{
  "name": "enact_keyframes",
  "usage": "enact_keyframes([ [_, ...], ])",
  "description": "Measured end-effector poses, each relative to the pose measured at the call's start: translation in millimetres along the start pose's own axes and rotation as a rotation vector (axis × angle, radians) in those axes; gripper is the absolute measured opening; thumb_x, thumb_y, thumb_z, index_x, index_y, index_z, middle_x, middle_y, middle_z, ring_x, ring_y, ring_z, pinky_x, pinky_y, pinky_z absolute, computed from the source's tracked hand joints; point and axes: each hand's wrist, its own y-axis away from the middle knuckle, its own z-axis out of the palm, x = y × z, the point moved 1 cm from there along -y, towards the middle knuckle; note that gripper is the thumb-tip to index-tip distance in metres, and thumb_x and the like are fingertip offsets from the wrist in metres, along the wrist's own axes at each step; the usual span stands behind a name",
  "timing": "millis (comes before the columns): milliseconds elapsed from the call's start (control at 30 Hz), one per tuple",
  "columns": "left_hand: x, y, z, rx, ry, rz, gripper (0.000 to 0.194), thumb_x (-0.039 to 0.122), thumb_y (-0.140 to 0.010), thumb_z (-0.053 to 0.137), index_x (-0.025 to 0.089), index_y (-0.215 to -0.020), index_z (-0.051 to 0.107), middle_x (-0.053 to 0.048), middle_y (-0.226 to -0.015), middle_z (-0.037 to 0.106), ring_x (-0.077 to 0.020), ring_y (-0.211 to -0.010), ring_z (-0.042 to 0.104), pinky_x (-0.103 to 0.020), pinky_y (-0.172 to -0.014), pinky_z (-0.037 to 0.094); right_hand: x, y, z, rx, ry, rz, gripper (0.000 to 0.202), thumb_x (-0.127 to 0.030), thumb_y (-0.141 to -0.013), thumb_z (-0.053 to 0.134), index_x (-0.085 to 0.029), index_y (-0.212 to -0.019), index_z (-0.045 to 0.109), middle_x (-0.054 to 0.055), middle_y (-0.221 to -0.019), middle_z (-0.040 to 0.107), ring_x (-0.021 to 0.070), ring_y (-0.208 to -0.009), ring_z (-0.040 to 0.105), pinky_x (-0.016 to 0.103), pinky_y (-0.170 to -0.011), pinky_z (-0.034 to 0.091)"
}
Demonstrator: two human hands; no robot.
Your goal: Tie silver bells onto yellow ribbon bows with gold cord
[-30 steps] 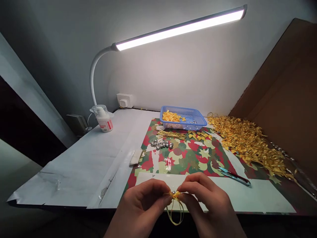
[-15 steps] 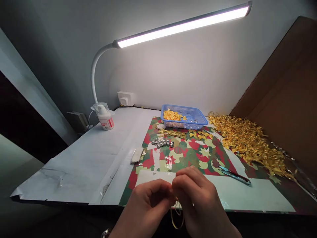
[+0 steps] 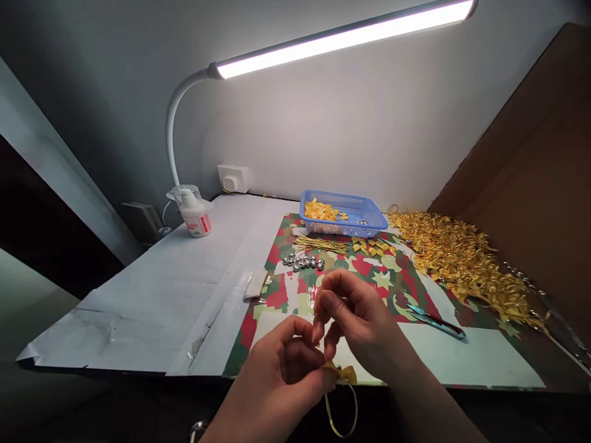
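Pinching at the front edge of the tabletop (image 3: 152,301): one left hand (image 3: 281,375), thumb laid against the forefinger side, the rest curled inward, as seen from where I stand.

Held in it: one yellow bow (image 3: 347,374), just past the thumb tip, at the middle of the front edge; gold cord loop (image 3: 341,436) hanging beneath, below that edge.

One right hand (image 3: 364,326), half closed, raised just above the bow; thumb and forefinger drawn near each other, other fingers bent down toward the left hand. Whether its fingertips grip a strand, I cannot tell.

Beneath the hands: one pale strip (image 3: 462,354), along the front edge of a patterned sheet (image 3: 355,292).

On the sheet, toward its back edge: one blue basket (image 3: 341,227), yellow bows inside gathered at its left end; before it, a bundle of gold cords (image 3: 321,245) and, to the right, a group of loose bows (image 3: 373,247). Nearer: a cluster of silver bells (image 3: 303,263).

At the sheet's left edge: one whitish block (image 3: 255,285). Toward the front right corner: one pair of snips (image 3: 436,322). Along the right edge: a large heap of corded bows (image 3: 457,255).
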Motion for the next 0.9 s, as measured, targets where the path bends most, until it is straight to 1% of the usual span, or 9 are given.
enact_keyframes([
  [100,0.4,1.0,0.0,0.014,-0.015,0.005,0.026,0.015,-0.070,0.075,0.020,-0.079,0.052,0.008,-0.060,0.067,-0.0095,-0.061,0.057,-0.023,-0.061,0.041,1.5,-5.6,-0.2,0.004,-0.022,0.008,0.022,-0.035,-0.097,0.058,-0.018,-0.085,0.052,-0.004,-0.073,0.056,0.0069,-0.057,0.059,0.018,-0.047,0.055],
  [200,-0.3,1.4,-1.1,0.000,-0.030,-0.014,0.030,0.018,-0.071,0.076,0.020,-0.084,0.049,0.007,-0.062,0.069,-0.0112,-0.063,0.059,-0.025,-0.063,0.043,1.9,-9.4,0.1,0.042,-0.033,-0.002,0.021,-0.034,-0.096,0.059,-0.018,-0.085,0.052,-0.004,-0.077,0.056,0.0070,-0.058,0.060,0.021,-0.050,0.058],
  [300,-1.3,1.6,-2.0,-0.018,-0.027,-0.029,0.032,0.020,-0.071,0.076,0.020,-0.085,0.048,0.006,-0.063,0.069,-0.0117,-0.064,0.059,-0.025,-0.064,0.043,3.0,-11.4,1.9,0.064,-0.045,-0.012,0.021,-0.033,-0.097,0.058,-0.018,-0.083,0.051,-0.004,-0.076,0.056,0.0069,-0.056,0.059,0.022,-0.050,0.058],
  [400,-3.1,0.7,-3.3,-0.023,-0.032,-0.029,0.032,0.020,-0.072,0.076,0.020,-0.084,0.047,0.006,-0.063,0.069,-0.0113,-0.064,0.058,-0.026,-0.063,0.042,4.6,-12.6,2.1,0.079,-0.051,-0.022,0.021,-0.032,-0.097,0.057,-0.018,-0.083,0.052,-0.004,-0.074,0.056,0.0064,-0.055,0.056,0.021,-0.049,0.057],
  [567,-6.9,-1.8,-4.9,-0.075,-0.032,-0.043,0.032,0.019,-0.074,0.074,0.021,-0.084,0.044,0.005,-0.068,0.070,-0.0122,-0.067,0.058,-0.027,-0.065,0.043,1.7,-14.8,-1.6,0.120,-0.039,-0.066,0.020,-0.030,-0.098,0.056,-0.018,-0.083,0.052,-0.006,-0.064,0.054,0.0056,-0.049,0.053,0.019,-0.047,0.052],
  [700,-5.2,-1.3,-2.8,-0.059,-0.057,-0.025,0.029,0.019,-0.074,0.072,0.021,-0.081,0.044,0.005,-0.068,0.070,-0.0129,-0.065,0.058,-0.029,-0.064,0.043,-5.1,-15.0,2.6,0.162,-0.033,-0.107,0.019,-0.028,-0.099,0.054,-0.018,-0.083,0.051,-0.008,-0.059,0.053,0.0050,-0.045,0.052,0.018,-0.046,0.049],
  [800,-4.0,-1.6,-1.4,-0.041,-0.057,-0.023,0.028,0.016,-0.073,0.072,0.021,-0.080,0.045,0.006,-0.065,0.069,-0.0123,-0.065,0.058,-0.028,-0.064,0.042,-7.6,-15.7,8.6,0.168,-0.027,-0.126,0.020,-0.026,-0.098,0.056,-0.018,-0.081,0.051,-0.008,-0.059,0.053,0.0045,-0.045,0.051,0.016,-0.046,0.047],
  [900,-3.5,-1.7,-3.8,-0.059,-0.007,-0.028,0.030,0.015,-0.073,0.073,0.020,-0.079,0.044,0.006,-0.064,0.069,-0.0105,-0.063,0.056,-0.026,-0.062,0.040,-5.8,-19.0,6.6,0.199,-0.047,-0.150,0.019,-0.027,-0.097,0.058,-0.018,-0.081,0.053,-0.007,-0.058,0.052,0.0048,-0.044,0.050,0.017,-0.045,0.045],
])
